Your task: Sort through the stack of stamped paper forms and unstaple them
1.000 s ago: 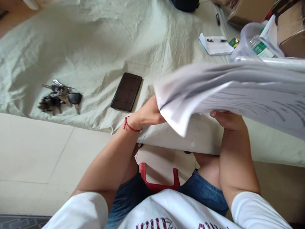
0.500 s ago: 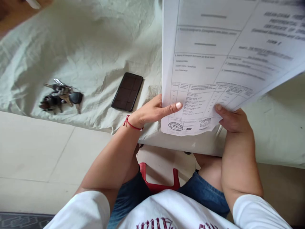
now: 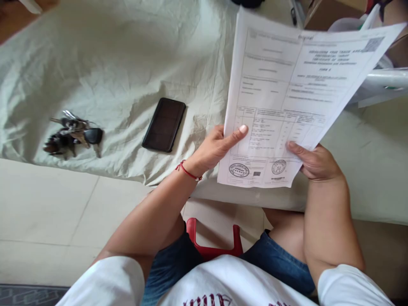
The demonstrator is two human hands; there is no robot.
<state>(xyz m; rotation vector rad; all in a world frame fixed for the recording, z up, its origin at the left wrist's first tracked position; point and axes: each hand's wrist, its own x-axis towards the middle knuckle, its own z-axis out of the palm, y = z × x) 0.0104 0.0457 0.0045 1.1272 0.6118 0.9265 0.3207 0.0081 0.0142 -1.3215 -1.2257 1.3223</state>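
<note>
A printed paper form [image 3: 287, 93] with tables and two round stamps at its bottom is held up in front of me, tilted to the right, over a bed covered by a wrinkled pale sheet [image 3: 121, 63]. My left hand [image 3: 216, 146] grips its lower left edge, thumb on the front. My right hand [image 3: 314, 161] grips the lower right edge, thumb on the paper. A red thread bracelet circles my left wrist.
A black phone [image 3: 164, 124] lies face up on the sheet, left of my left hand. A bunch of keys [image 3: 72, 134] lies farther left. Cardboard boxes [image 3: 331, 10] and a clear plastic item stand at the back right. A red stool [image 3: 212, 244] shows between my knees.
The paper swung up from a blurred, flat sweep to a readable upright sheet, then lowered and tilted slightly. My left thumb came onto its front. Both hands kept hold.
</note>
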